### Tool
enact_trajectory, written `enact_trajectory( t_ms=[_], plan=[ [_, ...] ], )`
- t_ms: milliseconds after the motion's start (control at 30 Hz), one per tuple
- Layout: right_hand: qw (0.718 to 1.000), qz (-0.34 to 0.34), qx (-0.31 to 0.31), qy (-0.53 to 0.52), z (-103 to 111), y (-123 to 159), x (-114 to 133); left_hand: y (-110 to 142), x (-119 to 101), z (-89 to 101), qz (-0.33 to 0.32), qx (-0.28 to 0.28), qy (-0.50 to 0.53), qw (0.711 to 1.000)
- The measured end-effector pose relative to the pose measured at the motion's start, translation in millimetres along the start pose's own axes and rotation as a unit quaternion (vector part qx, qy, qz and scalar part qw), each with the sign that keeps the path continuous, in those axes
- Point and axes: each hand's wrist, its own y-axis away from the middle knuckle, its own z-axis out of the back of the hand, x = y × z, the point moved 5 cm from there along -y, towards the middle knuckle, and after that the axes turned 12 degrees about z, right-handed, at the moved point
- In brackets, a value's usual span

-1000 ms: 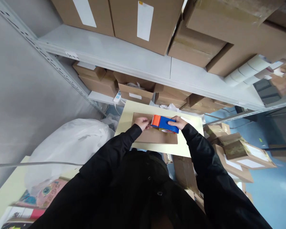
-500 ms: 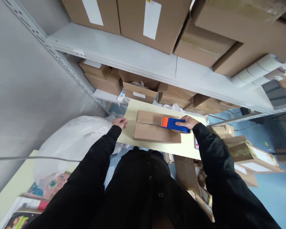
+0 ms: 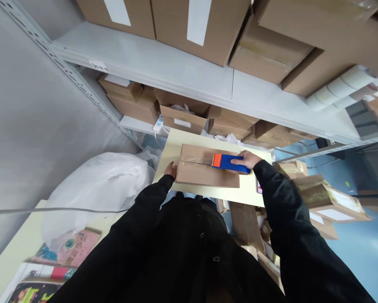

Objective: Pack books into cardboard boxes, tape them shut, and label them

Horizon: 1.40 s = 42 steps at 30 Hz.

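Note:
A closed cardboard box (image 3: 201,177) lies flat on the pale yellow table (image 3: 173,145), its flaps meeting in a lengthwise seam. My right hand (image 3: 247,160) is wrapped round a blue and orange tape dispenser (image 3: 228,162), whose orange end rests on the seam near the box's middle. Clear tape runs along the seam to the left of it, though it is hard to make out. At the box's left end, my left hand (image 3: 170,169) lies against the side with its fingers extended. Part of that palm is hidden.
Behind the table stands a metal shelf (image 3: 176,59) loaded with cardboard boxes. A large white plastic bag (image 3: 94,181) bulges at the left. A phone (image 3: 260,186) lies by my right sleeve. Stacked boxes (image 3: 330,202) stand on the floor at the right.
My left hand has moved right and slightly down from beside the box, where it pinched the tape's end, to the box's left side. The dispenser has hardly moved on the seam.

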Motion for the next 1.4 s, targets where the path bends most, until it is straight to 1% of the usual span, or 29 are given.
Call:
enact_trajectory(
  t_ms=[33,67,100,133,167,200,233,267,333,433,500,533,600,667,733,800,867,900,967,1000,1033,1067,1167,1233,1300,1400],
  plan=[
    [1.000,0.002,0.000,0.007,0,0,0,2,-3,5.2,-0.002,-0.004,-0.006,1.000],
    [1.000,0.006,-0.001,0.014,1,-1,0,6,-10,10.7,-0.022,-0.009,-0.018,1.000],
    [1.000,0.009,-0.001,0.020,1,-1,0,11,-22,15.2,-0.062,-0.010,-0.038,0.997],
    [1.000,0.010,-0.001,0.024,2,-1,-1,19,-39,17.4,-0.138,-0.005,-0.072,0.988],
    [1.000,0.009,0.001,0.023,2,-1,-1,31,-58,15.5,-0.237,0.015,-0.122,0.964],
    [1.000,0.006,0.007,0.019,2,0,-1,43,-74,11.5,-0.312,0.041,-0.173,0.933],
    [1.000,0.002,0.013,0.015,2,0,-1,52,-87,7.5,-0.352,0.056,-0.217,0.909],
    [1.000,0.001,0.018,0.013,2,0,0,59,-95,4.0,-0.365,0.063,-0.254,0.894],
    [0.999,0.002,0.029,0.017,2,-1,4,66,-105,-0.6,-0.351,0.059,-0.306,0.883],
    [0.998,0.006,0.051,0.023,4,-3,9,68,-106,-2.7,-0.329,0.048,-0.343,0.879],
    [0.997,0.004,0.067,0.023,9,0,2,66,-105,-3.0,-0.327,0.049,-0.353,0.875],
    [0.997,0.001,0.069,0.022,13,4,-5,66,-105,-3.0,-0.325,0.049,-0.357,0.874],
    [0.998,-0.018,0.064,0.014,24,18,-31,64,-105,-3.1,-0.321,0.049,-0.358,0.875],
    [0.997,-0.052,0.056,-0.012,32,36,-68,62,-105,-3.2,-0.319,0.050,-0.355,0.877],
    [0.994,-0.082,0.051,-0.052,34,52,-105,61,-105,-2.6,-0.318,0.054,-0.353,0.879],
    [0.991,-0.092,0.046,-0.088,27,59,-134,60,-103,-1.9,-0.314,0.062,-0.358,0.877],
    [0.990,-0.080,0.041,-0.112,14,55,-152,60,-103,-3.3,-0.295,0.064,-0.373,0.877],
    [0.989,-0.070,0.041,-0.121,7,50,-158,61,-106,-5.8,-0.273,0.056,-0.382,0.881],
    [0.988,-0.051,0.043,-0.139,-6,40,-165,67,-116,-18.2,-0.223,0.028,-0.398,0.889],
    [0.987,-0.043,0.046,-0.149,-11,35,-168,73,-125,-29.8,-0.207,0.019,-0.404,0.891],
    [0.986,-0.037,0.049,-0.158,-14,30,-171,80,-136,-45.4,-0.203,0.018,-0.409,0.889],
    [0.984,-0.031,0.052,-0.165,-17,27,-174,90,-149,-65.3,-0.224,0.035,-0.413,0.882],
    [0.980,-0.009,0.065,-0.186,-22,21,-180,120,-191,-125.5,-0.325,0.089,-0.409,0.848],
    [0.977,-0.002,0.076,-0.200,-27,19,-182,132,-210,-152.1,-0.370,0.108,-0.404,0.830],
    [0.973,-0.006,0.085,-0.215,-32,18,-185,136,-218,-164.5,-0.382,0.117,-0.402,0.824],
    [0.963,-0.008,0.105,-0.247,-38,24,-195,134,-218,-166.5,-0.370,0.125,-0.398,0.830]
  ],
)
